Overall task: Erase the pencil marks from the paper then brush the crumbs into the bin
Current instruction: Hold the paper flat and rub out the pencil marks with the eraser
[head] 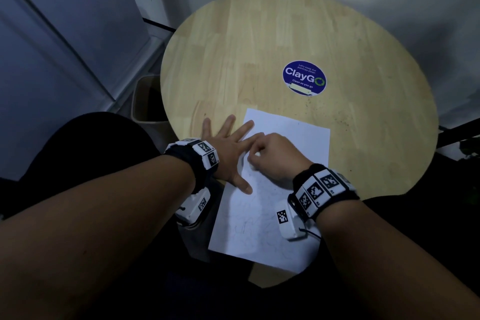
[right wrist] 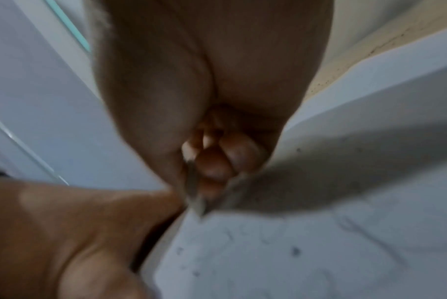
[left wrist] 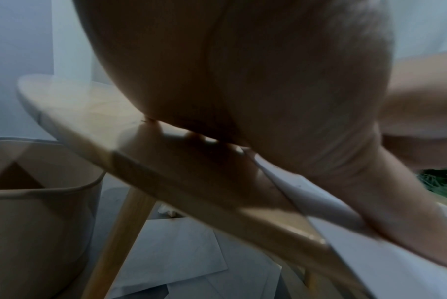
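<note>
A white paper (head: 291,138) with faint pencil marks (head: 244,226) lies at the near edge of the round wooden table (head: 259,47), its near end overhanging the edge. My left hand (head: 228,138) lies flat with fingers spread, pressing the paper's left edge; its palm (left wrist: 268,91) fills the left wrist view. My right hand (head: 265,153) is curled on the paper beside it, pinching a small pale eraser (right wrist: 194,194) whose tip touches the sheet. Dark crumbs (right wrist: 296,250) dot the paper (right wrist: 319,242). The right wrist view is blurred.
A beige bin (head: 145,101) stands on the floor under the table's left edge, open at the top (left wrist: 37,192). A blue round sticker (head: 304,78) is stuck mid-table. Loose sheets (left wrist: 178,252) lie on the floor beneath. Walls close in behind and left.
</note>
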A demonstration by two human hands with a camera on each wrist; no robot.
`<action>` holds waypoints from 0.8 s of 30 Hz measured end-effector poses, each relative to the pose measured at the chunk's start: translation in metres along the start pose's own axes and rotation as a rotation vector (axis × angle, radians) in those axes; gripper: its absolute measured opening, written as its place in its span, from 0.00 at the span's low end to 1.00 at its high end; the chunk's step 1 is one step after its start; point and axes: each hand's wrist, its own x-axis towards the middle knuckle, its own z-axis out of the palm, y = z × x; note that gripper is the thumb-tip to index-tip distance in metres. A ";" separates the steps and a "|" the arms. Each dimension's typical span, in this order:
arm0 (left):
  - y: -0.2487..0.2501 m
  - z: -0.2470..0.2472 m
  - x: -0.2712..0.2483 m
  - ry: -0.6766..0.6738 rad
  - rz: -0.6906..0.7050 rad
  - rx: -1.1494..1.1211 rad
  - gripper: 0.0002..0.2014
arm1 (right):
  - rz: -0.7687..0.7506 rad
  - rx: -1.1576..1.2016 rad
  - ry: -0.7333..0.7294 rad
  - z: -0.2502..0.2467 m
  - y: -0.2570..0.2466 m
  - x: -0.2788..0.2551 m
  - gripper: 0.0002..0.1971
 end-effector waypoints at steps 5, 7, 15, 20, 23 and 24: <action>0.001 -0.002 0.000 0.002 0.000 0.002 0.73 | 0.059 0.034 0.174 0.002 0.005 0.008 0.09; 0.000 0.000 0.000 0.002 -0.001 -0.002 0.73 | 0.051 0.024 0.169 0.003 0.004 0.008 0.09; -0.002 0.002 0.002 0.014 0.006 -0.015 0.73 | 0.034 0.033 0.186 0.005 0.005 0.007 0.13; 0.001 0.001 0.000 0.013 0.001 -0.010 0.73 | -0.038 -0.069 -0.082 0.008 -0.002 0.002 0.09; 0.000 0.003 0.002 0.040 -0.006 -0.018 0.73 | 0.001 0.015 0.153 0.007 0.008 0.008 0.10; -0.001 0.003 0.002 0.040 -0.007 -0.020 0.72 | -0.009 0.014 0.186 0.007 0.009 0.008 0.10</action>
